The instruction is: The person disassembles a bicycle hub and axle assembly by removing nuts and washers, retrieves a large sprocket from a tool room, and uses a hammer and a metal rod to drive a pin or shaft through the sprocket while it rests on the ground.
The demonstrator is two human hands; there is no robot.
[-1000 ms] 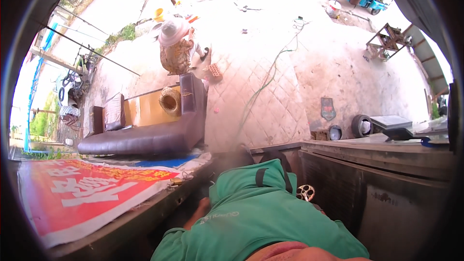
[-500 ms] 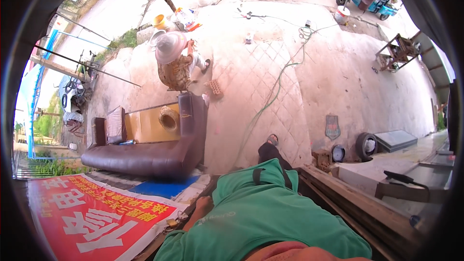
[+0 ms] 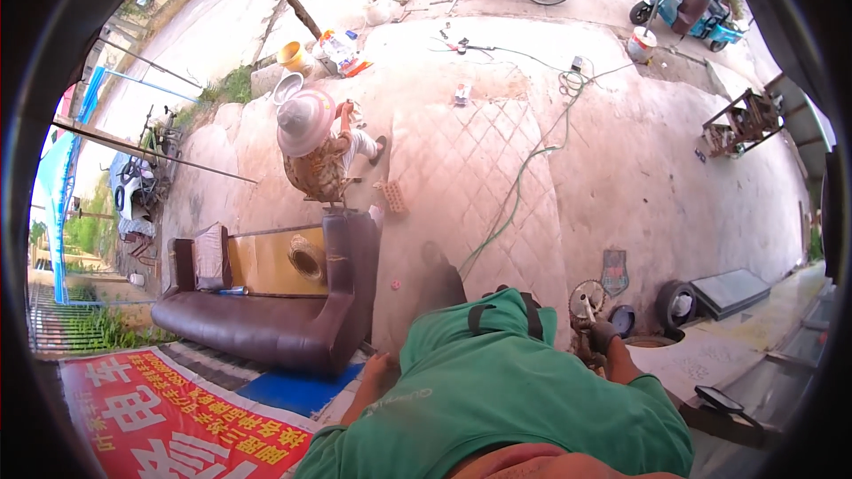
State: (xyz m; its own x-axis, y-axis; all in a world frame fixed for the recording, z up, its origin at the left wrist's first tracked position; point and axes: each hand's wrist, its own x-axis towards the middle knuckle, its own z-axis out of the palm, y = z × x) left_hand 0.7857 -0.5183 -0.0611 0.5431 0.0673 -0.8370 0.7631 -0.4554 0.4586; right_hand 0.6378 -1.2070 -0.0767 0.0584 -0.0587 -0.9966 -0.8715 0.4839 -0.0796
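My right hand [image 3: 604, 335], in a dark glove, is out at my right side with its fingers curled and partly hidden. It appears closed on the lower end of a crank with a toothed metal chainring [image 3: 587, 298], which stands just above it. My left hand [image 3: 380, 367] hangs low by my left side, next to the blue panel [image 3: 297, 388]. Its fingers are blurred and partly covered by my green top, so I cannot see whether it holds anything.
A brown sofa [image 3: 257, 326] stands to the left. Beyond it, a person in a wide hat [image 3: 306, 124] bends forward near a perforated brick [image 3: 393, 196]. A green hose [image 3: 519, 182] crosses the paving. A tyre [image 3: 676, 303] and a grey panel [image 3: 729, 275] lie on the right.
My right arm and gloved hand have come into view on the right, along with the chainring. My feet have shifted, with one blurred foot now further left. The view has tilted slightly.
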